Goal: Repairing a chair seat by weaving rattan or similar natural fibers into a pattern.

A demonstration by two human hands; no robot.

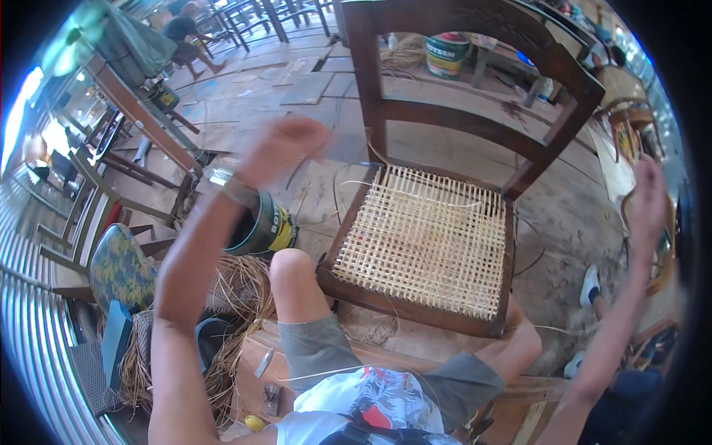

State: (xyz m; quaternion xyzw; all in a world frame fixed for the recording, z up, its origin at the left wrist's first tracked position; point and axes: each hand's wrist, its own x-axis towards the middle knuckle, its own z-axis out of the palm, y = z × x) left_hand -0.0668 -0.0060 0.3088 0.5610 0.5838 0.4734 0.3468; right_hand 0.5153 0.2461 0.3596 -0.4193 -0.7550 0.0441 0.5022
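A dark wooden chair [445,122] stands in front of me between my knees, its carved back on the far side. Its seat is a woven cane panel [426,237] with an open square mesh. Loose pale cane strands [356,182] stick up at the seat's far left corner and lie across the weave. My left hand [293,144] is raised in the air left of the chair back, smeared by motion. Far out to the right, my right hand [649,196] is lifted, fingers upward and blurred. Neither hand touches the chair; whether they hold a strand is unclear.
A dark bucket [271,226] stands left of the chair. Bundles of loose cane [241,289] lie by my left thigh, near a camouflage-patterned panel [121,267]. A wooden bench [256,374] carries small tools. Another bucket [447,55] and a person [185,37] are farther back.
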